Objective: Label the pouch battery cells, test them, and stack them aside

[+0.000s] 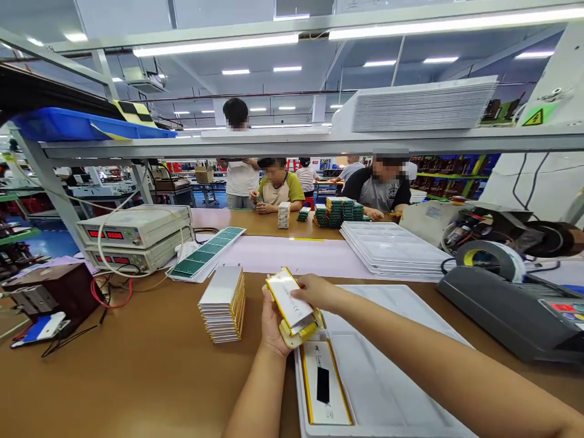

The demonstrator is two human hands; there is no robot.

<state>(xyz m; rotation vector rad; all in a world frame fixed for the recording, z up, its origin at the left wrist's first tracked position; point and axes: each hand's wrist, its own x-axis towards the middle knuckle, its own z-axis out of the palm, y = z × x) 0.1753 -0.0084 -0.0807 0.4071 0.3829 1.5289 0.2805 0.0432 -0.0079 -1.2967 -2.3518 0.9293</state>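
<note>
A white pouch battery (288, 297) with yellow taped edges and small printed marks is held tilted above the left edge of a white plastic tray (387, 347). My left hand (272, 325) is closed around its left side and underside. Over its upper face lies my right hand (314, 293), fingers closed on the right edge. Beneath the lower end shows a pale yellow piece (292, 337), partly hidden. In the tray's near left compartment lies another pouch battery (312, 371) with a black strip. Left of my hands stands a neat stack of similar batteries (221, 310).
Two meters (137, 234) with cables stand at left, near a dark clamp device (52, 298). A green strip sheet (210, 252) lies behind the stack. At right are a tape dispenser (506, 316) and stacked trays (387, 249). An overhead shelf (274, 143) crosses the bench; co-workers sit opposite.
</note>
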